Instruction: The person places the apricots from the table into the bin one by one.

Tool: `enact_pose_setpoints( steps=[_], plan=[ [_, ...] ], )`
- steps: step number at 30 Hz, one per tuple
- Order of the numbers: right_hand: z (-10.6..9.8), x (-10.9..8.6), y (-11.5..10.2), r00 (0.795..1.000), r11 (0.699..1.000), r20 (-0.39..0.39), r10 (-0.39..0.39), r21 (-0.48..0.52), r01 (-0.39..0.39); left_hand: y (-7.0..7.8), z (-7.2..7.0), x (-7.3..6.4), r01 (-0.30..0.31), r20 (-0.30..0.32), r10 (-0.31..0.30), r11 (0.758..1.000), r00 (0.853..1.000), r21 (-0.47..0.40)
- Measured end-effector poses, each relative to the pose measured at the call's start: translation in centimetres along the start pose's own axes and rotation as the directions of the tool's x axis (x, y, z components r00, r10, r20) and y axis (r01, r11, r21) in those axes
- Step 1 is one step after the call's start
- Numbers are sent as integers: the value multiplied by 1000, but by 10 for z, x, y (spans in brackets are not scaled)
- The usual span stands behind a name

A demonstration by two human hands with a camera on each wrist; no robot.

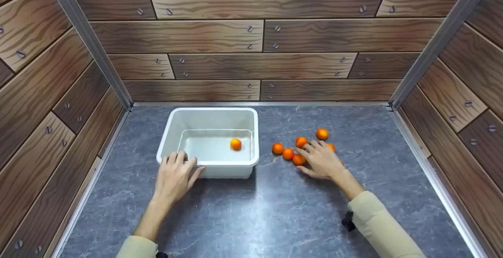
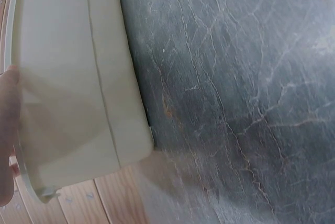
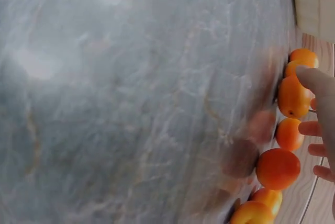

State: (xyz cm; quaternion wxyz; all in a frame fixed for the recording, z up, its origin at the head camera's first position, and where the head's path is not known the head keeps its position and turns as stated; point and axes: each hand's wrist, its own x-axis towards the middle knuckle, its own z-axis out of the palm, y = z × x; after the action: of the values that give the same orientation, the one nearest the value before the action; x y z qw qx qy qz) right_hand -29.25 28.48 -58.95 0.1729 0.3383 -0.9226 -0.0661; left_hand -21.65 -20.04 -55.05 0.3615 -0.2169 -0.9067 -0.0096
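Note:
My left hand grips the near rim of a white plastic bin, its fingers over the edge and the thumb on the outer wall. In the left wrist view the bin's smooth outer side fills the left part. One small orange fruit lies inside the bin. Over to the right, my right hand reaches over a loose group of similar fruits, fingers spread, thumb beside the nearest fruit. In the right wrist view, fruits line up by the fingers, and the thumb overlaps one. The hand partly hides several.
A grey marbled tabletop lies under everything. Wood-patterned walls with metal corner strips enclose it at the back and both sides. One fruit sits farther back than the others; another is nearest the bin.

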Motion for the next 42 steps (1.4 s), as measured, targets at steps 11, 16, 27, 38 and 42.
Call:
enact_pose_setpoints(
  steps=[11, 16, 27, 38, 42],
  plan=[
    [8, -1, -1, 1000, 1000, -16, -20, -1, 20, 0, 1, 0, -4, -15, 4, 1000, 1000, -15],
    [9, -1, -1, 999, 1000, -29, -20, 11, 21, 0, 1, 1, -1, -7, 1, 1000, 1000, -7],
    [8, -2, -3, 999, 999, -39, -20, 27, 21, 0, 0, 0, 7, -1, -7, 1000, 1000, -15],
    [-1, -3, 2, 995, 999, -91, -30, -30, 27, 0, 2, -1, 0, -25, -1, 1000, 1000, -16],
    [-6, 0, 1, 989, 1000, -147, -15, -20, 12, -1, 3, 1, -9, -45, 8, 1000, 999, -15]
  ],
)
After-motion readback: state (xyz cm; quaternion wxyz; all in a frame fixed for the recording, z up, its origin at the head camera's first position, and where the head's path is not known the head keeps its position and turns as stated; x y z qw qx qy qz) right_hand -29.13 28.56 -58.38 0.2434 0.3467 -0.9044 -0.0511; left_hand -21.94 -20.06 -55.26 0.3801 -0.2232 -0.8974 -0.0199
